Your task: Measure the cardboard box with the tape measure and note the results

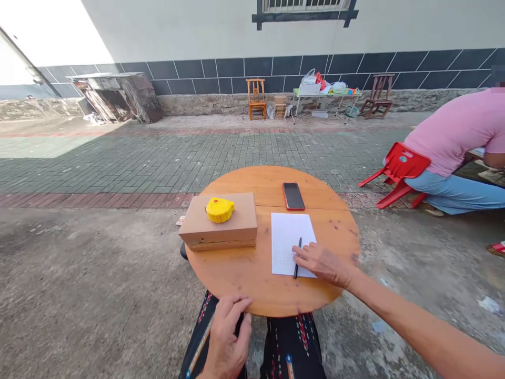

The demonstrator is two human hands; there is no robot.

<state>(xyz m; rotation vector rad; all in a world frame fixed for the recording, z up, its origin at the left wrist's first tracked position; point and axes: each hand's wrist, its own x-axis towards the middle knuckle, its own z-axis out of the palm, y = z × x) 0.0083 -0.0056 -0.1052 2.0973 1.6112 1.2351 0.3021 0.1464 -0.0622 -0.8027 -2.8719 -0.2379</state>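
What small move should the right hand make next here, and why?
Probably pick up the pen: the right hand lies flat on the paper, its fingertips touching the pen but not gripping it, while the left hand rests at the edge of the table.

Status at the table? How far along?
Laid out: tape measure sits on the cardboard box, phone beside the paper. In hand: right hand rests on the paper, fingers at the pen; left hand at the table edge. Left untouched: tape measure, box.
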